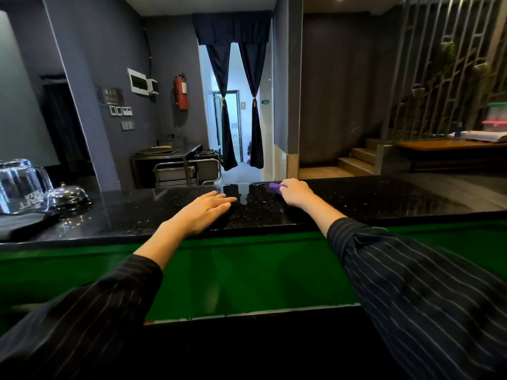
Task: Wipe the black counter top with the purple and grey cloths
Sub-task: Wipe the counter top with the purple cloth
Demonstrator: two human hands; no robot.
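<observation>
The black speckled counter top (384, 200) runs across the middle of the head view, wet and glossy between my hands. My right hand (296, 192) rests near its far edge, shut on the purple cloth (275, 187), most of which is hidden under my palm. My left hand (204, 208) lies flat on the counter near the front edge, fingers stretched out and holding nothing. A dark grey cloth (23, 223) lies folded on the counter at the far left.
A glass pitcher (19, 185) and a chrome service bell (67, 194) stand at the counter's left end behind the grey cloth. A green panel (247, 272) drops below the counter front. Beyond it are a steel trolley (186, 171) and a curtained doorway.
</observation>
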